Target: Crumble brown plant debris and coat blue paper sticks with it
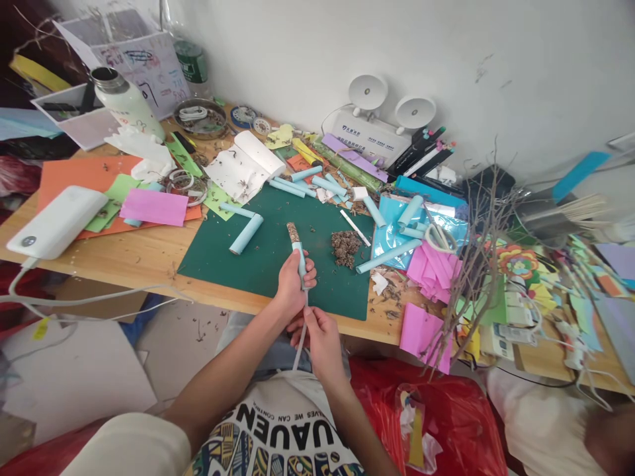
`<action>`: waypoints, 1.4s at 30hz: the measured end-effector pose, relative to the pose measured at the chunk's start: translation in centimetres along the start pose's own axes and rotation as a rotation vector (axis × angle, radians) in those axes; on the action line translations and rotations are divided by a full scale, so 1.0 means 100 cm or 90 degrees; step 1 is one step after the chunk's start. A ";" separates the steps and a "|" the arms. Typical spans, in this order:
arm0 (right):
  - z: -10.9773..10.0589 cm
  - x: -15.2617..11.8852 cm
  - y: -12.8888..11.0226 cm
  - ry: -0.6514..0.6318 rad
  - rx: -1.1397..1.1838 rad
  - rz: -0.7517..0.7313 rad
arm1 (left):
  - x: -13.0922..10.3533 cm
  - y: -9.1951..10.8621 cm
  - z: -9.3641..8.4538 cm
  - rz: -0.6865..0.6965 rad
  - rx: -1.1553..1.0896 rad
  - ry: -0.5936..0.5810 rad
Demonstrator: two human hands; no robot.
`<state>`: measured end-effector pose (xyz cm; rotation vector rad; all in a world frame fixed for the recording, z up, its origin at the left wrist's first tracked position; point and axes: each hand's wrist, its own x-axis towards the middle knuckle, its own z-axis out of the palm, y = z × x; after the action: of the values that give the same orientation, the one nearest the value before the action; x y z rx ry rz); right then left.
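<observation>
My left hand (pixel 294 277) is wrapped round a light blue paper tube (pixel 301 259) with a brown, crumbly-looking tip (pixel 292 231) at its upper end. Just below it, my right hand (pixel 320 334) pinches a pale grey strip or cord (pixel 299 350) that runs from the tube down to my lap. Beneath the tube lies a dark green mat (pixel 268 277). On the mat are a light blue roll (pixel 247 233) to the left, a clump of brown crumbs (pixel 346 248) to the right and a thin white stick (pixel 355 227).
A white power bank (pixel 57 221) and bottle (pixel 127 102) stand left. Twin lamps (pixel 367 91), scissors (pixel 440 238), pink paper (pixel 426 336) and dry twigs (pixel 471 271) are at the back and right. A red bag (pixel 456 410) hangs below; part of a person (pixel 540 416) shows lower right.
</observation>
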<state>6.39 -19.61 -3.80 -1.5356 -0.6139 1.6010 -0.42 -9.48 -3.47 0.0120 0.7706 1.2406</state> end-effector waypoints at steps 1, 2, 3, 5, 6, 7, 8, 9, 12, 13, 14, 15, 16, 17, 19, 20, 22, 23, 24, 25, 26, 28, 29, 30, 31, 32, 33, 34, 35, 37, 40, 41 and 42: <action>0.001 0.001 0.001 0.002 -0.025 -0.022 | -0.001 0.000 0.000 0.000 0.005 0.002; 0.002 0.001 0.002 0.008 -0.043 -0.043 | -0.002 -0.001 0.000 0.000 0.011 0.002; 0.002 0.002 0.002 0.018 -0.058 -0.060 | -0.002 -0.002 0.000 0.000 0.015 -0.001; 0.003 0.005 0.002 0.037 -0.087 -0.078 | -0.003 -0.003 0.000 0.001 0.022 -0.014; 0.003 0.006 0.001 0.043 -0.103 -0.084 | -0.004 -0.004 -0.001 0.000 0.022 -0.021; 0.003 0.007 0.000 0.046 -0.120 -0.092 | -0.004 -0.005 -0.001 0.000 0.021 -0.026; 0.003 0.008 -0.001 0.051 -0.139 -0.103 | -0.003 -0.006 -0.002 0.000 0.018 -0.029; 0.003 0.009 -0.003 0.058 -0.162 -0.119 | -0.003 -0.007 -0.002 -0.001 0.014 -0.031; 0.004 0.015 -0.011 0.092 -0.256 -0.179 | -0.002 -0.009 -0.004 -0.005 -0.002 -0.033; 0.005 0.017 -0.015 0.100 -0.293 -0.198 | -0.002 -0.009 -0.004 -0.005 -0.005 -0.033; 0.006 0.019 -0.019 0.100 -0.326 -0.213 | -0.002 -0.008 -0.004 -0.006 -0.007 -0.034; 0.006 0.020 -0.022 0.093 -0.351 -0.220 | -0.002 -0.007 -0.005 -0.006 -0.007 -0.034; 0.006 0.020 -0.025 0.078 -0.362 -0.218 | -0.001 -0.006 -0.005 -0.007 -0.005 -0.033; 0.006 0.020 -0.028 0.055 -0.354 -0.201 | -0.001 -0.005 -0.005 -0.010 -0.002 -0.033; 0.003 0.014 -0.031 0.002 -0.281 -0.120 | -0.001 -0.003 -0.005 -0.020 0.003 -0.031; 0.001 0.009 -0.031 -0.021 -0.225 -0.068 | -0.001 -0.003 -0.005 -0.023 0.002 -0.029; -0.006 -0.002 -0.027 -0.043 -0.112 0.024 | -0.001 -0.003 -0.005 -0.020 -0.012 -0.026; -0.009 -0.007 -0.023 -0.043 -0.067 0.051 | -0.001 -0.003 -0.005 -0.017 -0.022 -0.026; -0.012 -0.012 -0.019 -0.037 -0.036 0.065 | -0.001 -0.004 -0.005 -0.014 -0.033 -0.026; -0.014 -0.016 -0.015 -0.029 -0.016 0.073 | -0.001 -0.004 -0.005 -0.013 -0.043 -0.027; -0.015 -0.019 -0.012 -0.018 -0.007 0.076 | -0.001 -0.005 -0.005 -0.014 -0.050 -0.027; -0.014 -0.021 -0.007 0.006 -0.018 0.062 | -0.002 -0.006 -0.005 -0.020 -0.055 -0.031; -0.012 -0.020 -0.007 0.019 -0.040 0.044 | -0.002 -0.007 -0.005 -0.023 -0.052 -0.032; -0.010 -0.019 -0.008 0.032 -0.071 0.017 | -0.003 -0.007 -0.005 -0.022 -0.048 -0.031; -0.007 -0.017 -0.009 0.041 -0.109 -0.012 | -0.004 -0.008 -0.004 -0.020 -0.044 -0.030; -0.004 -0.015 -0.012 0.045 -0.148 -0.037 | -0.004 -0.008 -0.004 -0.017 -0.040 -0.027; -0.002 -0.012 -0.014 0.044 -0.183 -0.056 | -0.005 -0.008 -0.004 -0.015 -0.035 -0.022; -0.001 -0.009 -0.016 0.041 -0.215 -0.072 | -0.005 -0.009 -0.003 -0.015 -0.029 -0.017; -0.001 -0.006 -0.018 0.041 -0.245 -0.090 | -0.006 -0.009 -0.003 -0.020 -0.021 -0.015; -0.002 0.002 -0.022 0.050 -0.305 -0.131 | -0.006 -0.009 -0.003 -0.036 -0.006 -0.018; -0.004 0.012 -0.027 0.059 -0.373 -0.178 | -0.006 -0.008 -0.003 -0.042 0.002 -0.025; -0.005 0.013 -0.028 0.054 -0.380 -0.179 | -0.006 -0.008 -0.003 -0.039 0.003 -0.025; -0.005 0.013 -0.029 0.047 -0.378 -0.174 | -0.005 -0.007 -0.003 -0.035 0.005 -0.024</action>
<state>7.62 -17.04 -2.26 -1.8179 -1.2793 1.2020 -0.02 -10.33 -3.71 0.0200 0.7383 1.1820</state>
